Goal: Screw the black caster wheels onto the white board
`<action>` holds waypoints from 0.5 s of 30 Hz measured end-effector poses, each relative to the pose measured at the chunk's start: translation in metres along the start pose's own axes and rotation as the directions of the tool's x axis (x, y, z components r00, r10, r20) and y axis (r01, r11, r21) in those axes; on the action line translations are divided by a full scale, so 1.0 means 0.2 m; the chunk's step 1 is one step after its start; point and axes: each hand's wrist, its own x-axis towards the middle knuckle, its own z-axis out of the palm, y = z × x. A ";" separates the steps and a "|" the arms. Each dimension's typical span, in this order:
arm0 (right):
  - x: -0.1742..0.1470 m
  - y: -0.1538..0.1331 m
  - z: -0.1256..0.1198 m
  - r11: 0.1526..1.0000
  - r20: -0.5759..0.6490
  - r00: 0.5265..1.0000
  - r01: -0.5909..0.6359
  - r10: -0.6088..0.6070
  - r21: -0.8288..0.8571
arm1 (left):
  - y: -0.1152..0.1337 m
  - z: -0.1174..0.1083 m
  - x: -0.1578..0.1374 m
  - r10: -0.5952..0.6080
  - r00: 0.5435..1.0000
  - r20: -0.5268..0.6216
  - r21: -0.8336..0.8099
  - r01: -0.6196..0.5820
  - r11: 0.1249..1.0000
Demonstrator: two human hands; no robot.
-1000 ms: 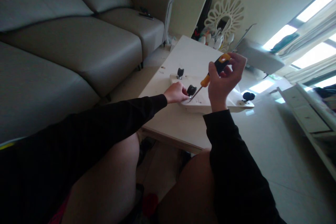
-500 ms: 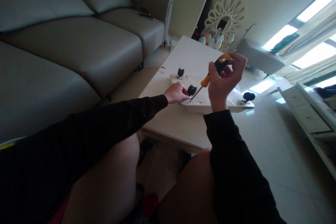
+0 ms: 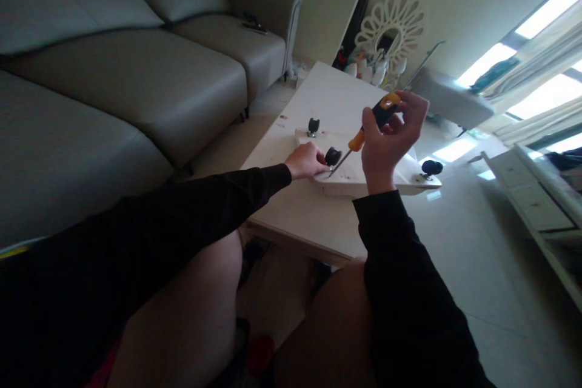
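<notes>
My right hand (image 3: 391, 142) is wrapped round the handle of a yellow and black screwdriver (image 3: 382, 114). The shaft slants down and left, its tip at the base of a black caster wheel (image 3: 333, 156). From the left, my left hand (image 3: 310, 161) pinches at the foot of that caster; the exact contact under the fingertips is too small to make out. The caster stands on a white panel (image 3: 359, 177) lying on the table. Two more casters rise from the same panel: one caster (image 3: 313, 126) farther back and another caster (image 3: 431, 168) at the right corner.
The white table (image 3: 282, 212) stands in front of my knees, with small bits (image 3: 280, 125) near its left edge. A grey sofa (image 3: 191, 73) runs along the left. At the back is a flower-shaped mirror frame (image 3: 395, 24). A white drawer unit (image 3: 527, 194) stands at right.
Almost nothing differs. Both hands, the screwdriver and the caster hold their places, apart from a very slight shift of the whole view.
</notes>
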 end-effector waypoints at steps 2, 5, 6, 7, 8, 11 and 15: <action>0.00 0.00 0.00 1.000 0.005 1.000 -0.014 0.015 -0.010 | 0.00 0.00 0.00 0.003 1.000 0.018 -0.024 -0.002 1.000; 0.00 0.00 0.00 1.000 0.007 1.000 -0.021 0.022 0.000 | 0.01 -0.01 0.00 -0.007 0.999 0.036 -0.044 0.008 0.999; 0.00 -0.01 0.00 1.000 0.007 1.000 -0.020 0.020 0.003 | 0.01 -0.01 0.00 -0.011 0.999 0.039 -0.047 0.012 0.999; 0.00 -0.01 0.00 1.000 0.007 1.000 -0.018 0.018 0.005 | 0.01 -0.01 0.00 -0.014 0.999 0.039 -0.048 0.016 0.999; 0.00 -0.01 0.00 1.000 0.006 1.000 -0.017 0.017 0.004 | 0.01 -0.01 0.00 -0.019 0.999 0.037 -0.047 0.020 0.999; 0.00 -0.01 0.00 0.999 0.007 1.000 -0.015 0.015 -0.034 | 0.01 -0.01 0.00 -0.032 0.999 0.027 -0.047 0.033 0.998; 0.00 0.00 0.00 0.994 0.018 1.000 -0.008 0.010 -0.109 | 0.00 0.00 0.00 -0.046 0.999 0.018 -0.051 0.047 0.998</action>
